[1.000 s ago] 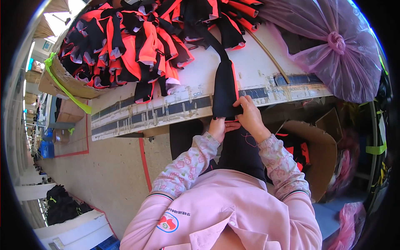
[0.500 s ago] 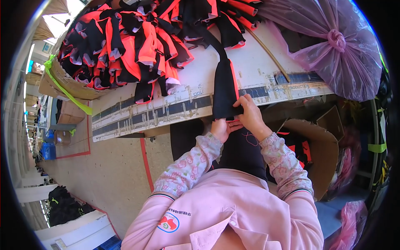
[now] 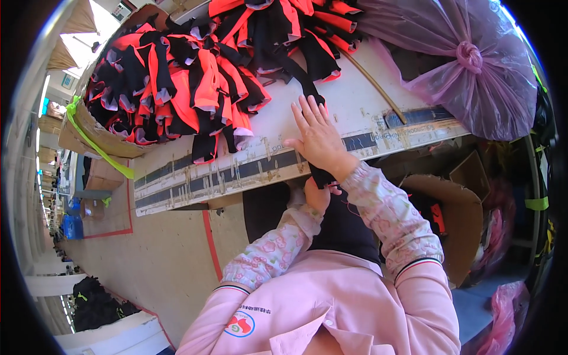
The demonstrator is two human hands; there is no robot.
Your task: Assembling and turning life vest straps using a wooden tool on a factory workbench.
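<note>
A long black fabric piece with a bright orange edge, apparently a sewn sleeve or strap, lies over the table edge (image 3: 236, 177); its near end (image 3: 321, 176) hangs toward my lap. My left hand (image 3: 318, 196) grips that near end, its fingers partly hidden by the cloth. Flat on top of the piece rests my right hand (image 3: 319, 139), fingers stretched toward the far side and thumb out to the left. It covers most of the fabric's middle. Beyond the fingertips the black strip runs on toward the heaped pieces.
A big heap of black and orange fabric pieces (image 3: 183, 89) fills the back left, partly in a cardboard box (image 3: 118, 139). Back right are a wooden stick (image 3: 376, 86) and a knotted purple plastic bag (image 3: 497, 83). An open carton (image 3: 455, 207) stands below the table at right.
My right hand has let go of the near end, moved up the fabric and spread flat over it. My left hand stays at the near end, slightly lower.
</note>
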